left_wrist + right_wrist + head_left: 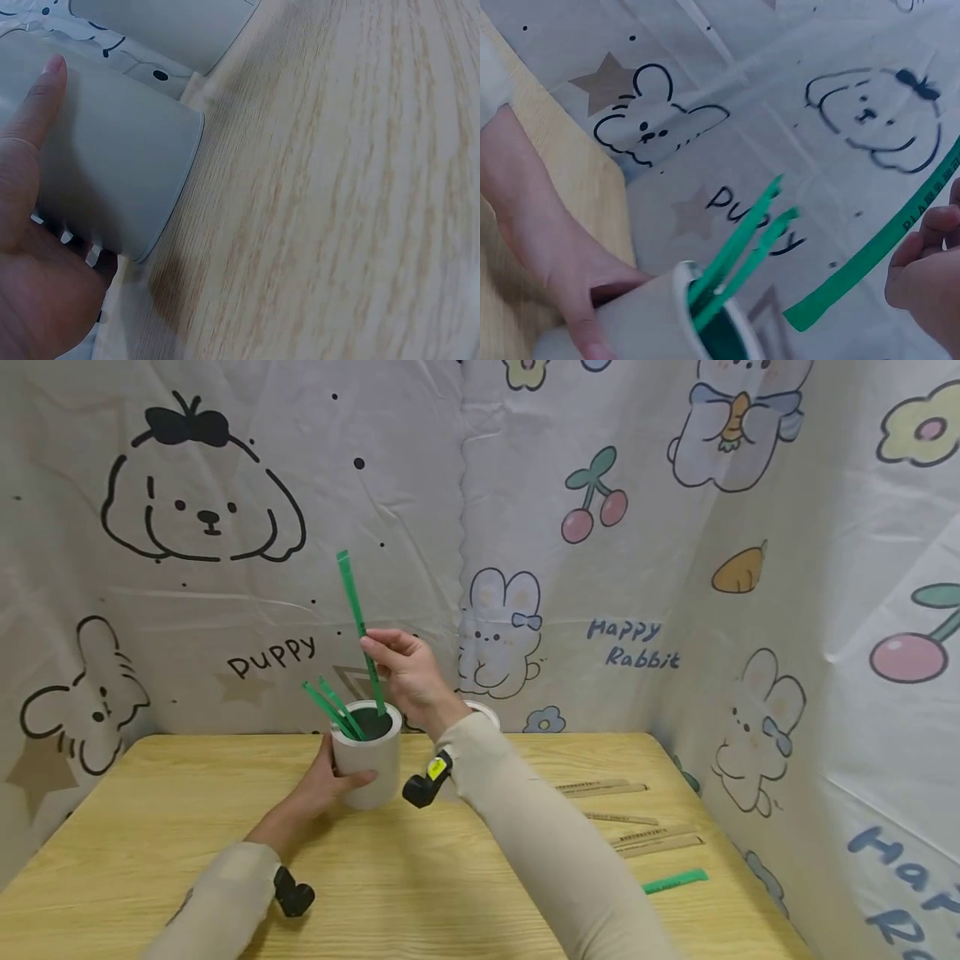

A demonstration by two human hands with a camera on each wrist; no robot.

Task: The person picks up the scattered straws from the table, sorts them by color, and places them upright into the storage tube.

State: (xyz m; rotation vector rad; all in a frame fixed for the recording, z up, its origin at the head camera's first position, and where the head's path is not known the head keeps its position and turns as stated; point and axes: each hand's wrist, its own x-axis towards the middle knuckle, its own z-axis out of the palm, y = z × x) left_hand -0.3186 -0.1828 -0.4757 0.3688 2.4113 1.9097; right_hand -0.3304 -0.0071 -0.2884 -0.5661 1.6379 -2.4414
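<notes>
Cartoon-printed white cloth (420,460) is backing the pale wood table (450,885). Flat green printed straw packet (352,595) is hanging over the white cylindrical cup (377,760), right hand (416,672) pinching it; left hand (322,789) is gripping the cup. Misaligned tip could be snagging the cup's rim.

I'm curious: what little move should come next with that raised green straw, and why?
Probably lower the raised straw into the cup. The right grip holds it upright, and the right wrist view shows its bottom end free, close to the cup's mouth. Two similar straws already lean inside, and the left grip holds the cup.
</notes>
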